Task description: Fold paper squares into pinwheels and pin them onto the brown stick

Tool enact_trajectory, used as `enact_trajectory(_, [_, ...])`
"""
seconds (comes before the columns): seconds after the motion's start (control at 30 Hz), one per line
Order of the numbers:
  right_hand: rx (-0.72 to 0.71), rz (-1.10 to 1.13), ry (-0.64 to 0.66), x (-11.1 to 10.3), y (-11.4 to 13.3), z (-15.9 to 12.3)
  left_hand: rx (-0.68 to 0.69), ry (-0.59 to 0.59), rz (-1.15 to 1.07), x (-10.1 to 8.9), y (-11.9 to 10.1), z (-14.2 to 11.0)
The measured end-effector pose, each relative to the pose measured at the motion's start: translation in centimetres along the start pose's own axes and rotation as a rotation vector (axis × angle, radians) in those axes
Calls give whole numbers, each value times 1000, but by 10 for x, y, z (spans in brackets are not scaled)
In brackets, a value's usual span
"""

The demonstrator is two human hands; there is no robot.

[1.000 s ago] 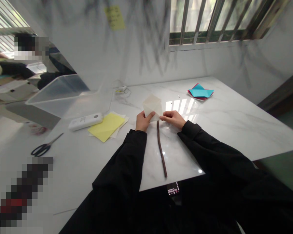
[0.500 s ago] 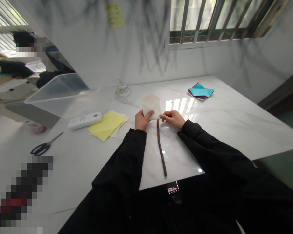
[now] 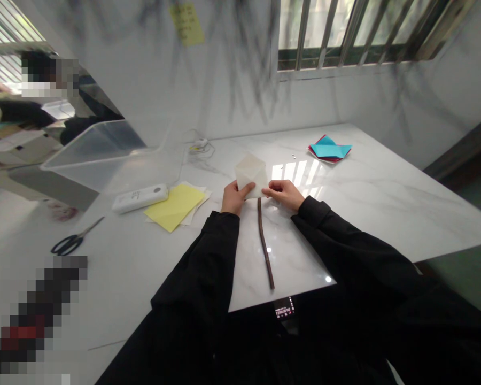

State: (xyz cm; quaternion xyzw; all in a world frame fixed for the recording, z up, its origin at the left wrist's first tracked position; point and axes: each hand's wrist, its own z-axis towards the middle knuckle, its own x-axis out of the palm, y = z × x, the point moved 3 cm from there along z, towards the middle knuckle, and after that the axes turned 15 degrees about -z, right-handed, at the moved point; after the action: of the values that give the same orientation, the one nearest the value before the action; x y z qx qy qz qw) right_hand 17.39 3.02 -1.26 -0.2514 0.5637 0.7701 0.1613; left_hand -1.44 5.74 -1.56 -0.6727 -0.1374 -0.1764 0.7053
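A folded cream-white sheet of paper (image 3: 251,172) is held up over the table by both hands. My left hand (image 3: 235,198) grips its lower left part, thumb lying across the front. With thumb and fingertips, my right hand (image 3: 284,194) pinches the paper's lower right corner. A thin brown stick (image 3: 263,240) lies on the table below the paper, pointing toward me; its far end meets the paper's lower edge in view. Whether the stick touches the paper I cannot tell.
Yellow paper (image 3: 175,207) over white sheets and a white device (image 3: 140,199) lie left. Scissors (image 3: 70,243) rest further left, near a clear plastic bin (image 3: 104,160). Folded blue and red paper (image 3: 329,149) sits at the back right. Another person (image 3: 36,115) is at far left.
The paper has shifted slightly to the right and tilted a little in my hands. Both hands keep their hold, and the stick stays in place.
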Motion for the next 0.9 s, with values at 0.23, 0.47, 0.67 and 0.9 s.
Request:
enact_trajectory(0.23, [19,57,21,1,-2,0,-20,86,40,2,-1,-3])
enact_trajectory(0.47, [56,127,26,1,-2,-1,-12,43,-19,2,-1,-1])
enact_trajectory(0.67, [54,139,25,3,-5,-1,7,28,-57,-2,0,-2])
enact_trajectory(0.9, [47,134,58,5,-3,0,-35,38,4,-2,1,-4])
